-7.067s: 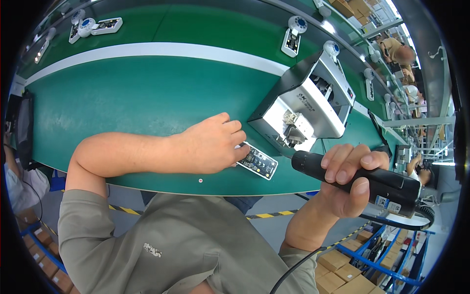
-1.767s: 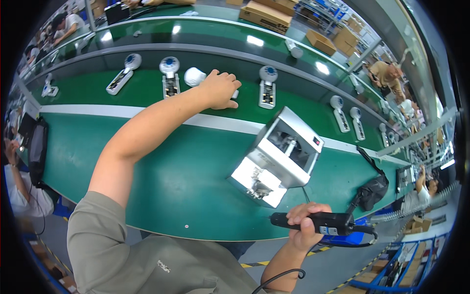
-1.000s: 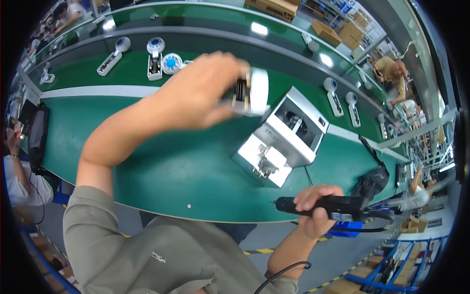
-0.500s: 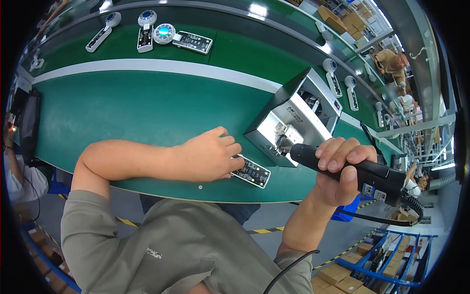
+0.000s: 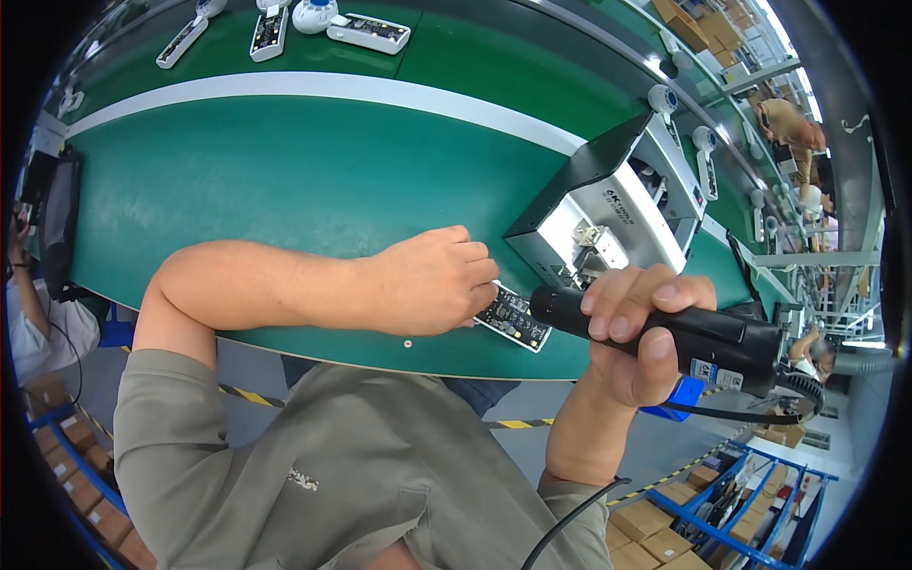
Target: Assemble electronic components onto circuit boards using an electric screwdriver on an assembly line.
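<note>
My right hand [image 5: 635, 332] is wrapped round a black electric screwdriver [image 5: 731, 347], tilted with its nose to the left. The nose is over the right part of a slim white casing with an exposed black circuit board [image 5: 516, 318]; whether the bit touches the board is hidden. At the casing's left end, my left hand [image 5: 432, 282] has its fingers curled round it, partly out of sight. Just behind the screwdriver stands a silver and black screw feeder [image 5: 608, 209]. Near the bench's front edge lies a tiny pale round piece [image 5: 408, 344].
The green bench [image 5: 285, 171] ends close to my body. Beyond its white strip [image 5: 323, 85], several white devices with round heads and exposed boards [image 5: 369, 34] lie on a green surface. A black bag [image 5: 62, 223] is at the left edge. The screwdriver's cord [image 5: 731, 416] hangs at right.
The screwdriver's nose has moved from the front of the screw feeder to over the circuit board. My left hand stays at the casing. The whole view has shifted slightly.
</note>
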`<action>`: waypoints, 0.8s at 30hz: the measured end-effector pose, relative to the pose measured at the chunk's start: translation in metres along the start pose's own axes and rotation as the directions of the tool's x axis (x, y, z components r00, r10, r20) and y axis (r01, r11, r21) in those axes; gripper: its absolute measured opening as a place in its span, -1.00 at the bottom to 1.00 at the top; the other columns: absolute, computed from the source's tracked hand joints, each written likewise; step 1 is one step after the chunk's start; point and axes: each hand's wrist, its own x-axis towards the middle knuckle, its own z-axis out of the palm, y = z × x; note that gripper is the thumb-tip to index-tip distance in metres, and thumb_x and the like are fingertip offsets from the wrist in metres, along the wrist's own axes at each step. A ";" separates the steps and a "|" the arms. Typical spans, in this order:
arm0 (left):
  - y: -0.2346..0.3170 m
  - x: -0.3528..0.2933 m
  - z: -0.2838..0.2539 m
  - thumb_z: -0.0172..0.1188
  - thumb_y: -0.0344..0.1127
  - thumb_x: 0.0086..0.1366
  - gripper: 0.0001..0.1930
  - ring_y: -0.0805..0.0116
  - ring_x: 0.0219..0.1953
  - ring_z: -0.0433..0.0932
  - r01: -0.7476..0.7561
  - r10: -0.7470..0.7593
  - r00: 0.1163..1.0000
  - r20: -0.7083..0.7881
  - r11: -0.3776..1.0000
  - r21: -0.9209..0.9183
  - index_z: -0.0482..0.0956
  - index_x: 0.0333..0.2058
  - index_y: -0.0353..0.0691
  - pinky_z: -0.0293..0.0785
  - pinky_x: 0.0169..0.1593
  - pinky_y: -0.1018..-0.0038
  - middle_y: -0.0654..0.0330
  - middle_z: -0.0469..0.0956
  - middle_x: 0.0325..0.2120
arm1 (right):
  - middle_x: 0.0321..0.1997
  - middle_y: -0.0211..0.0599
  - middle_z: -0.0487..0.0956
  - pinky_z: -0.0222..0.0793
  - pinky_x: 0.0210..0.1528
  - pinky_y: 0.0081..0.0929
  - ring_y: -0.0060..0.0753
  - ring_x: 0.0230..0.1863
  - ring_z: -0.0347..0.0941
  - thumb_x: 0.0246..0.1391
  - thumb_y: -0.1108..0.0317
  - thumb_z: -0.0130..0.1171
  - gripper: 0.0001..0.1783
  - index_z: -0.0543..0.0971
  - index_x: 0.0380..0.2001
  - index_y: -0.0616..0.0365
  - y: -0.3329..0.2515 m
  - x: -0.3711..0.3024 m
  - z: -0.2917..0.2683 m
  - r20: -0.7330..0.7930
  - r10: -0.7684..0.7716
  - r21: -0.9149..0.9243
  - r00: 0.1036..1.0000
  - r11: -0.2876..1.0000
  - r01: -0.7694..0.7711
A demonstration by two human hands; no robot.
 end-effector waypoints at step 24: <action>0.002 0.000 -0.004 0.20 -0.18 0.08 -0.75 0.30 -0.33 0.36 0.004 -0.003 0.999 -0.034 0.999 0.033 0.55 -0.31 -0.20 0.28 -0.19 0.44 0.19 0.43 -0.37 | -0.55 -0.32 0.49 0.41 -0.38 -0.46 -0.43 -0.59 0.42 0.00 0.35 0.20 -0.71 0.39 -0.21 0.13 -0.044 0.014 -0.015 -0.023 -0.113 -0.141 0.993 0.984 0.109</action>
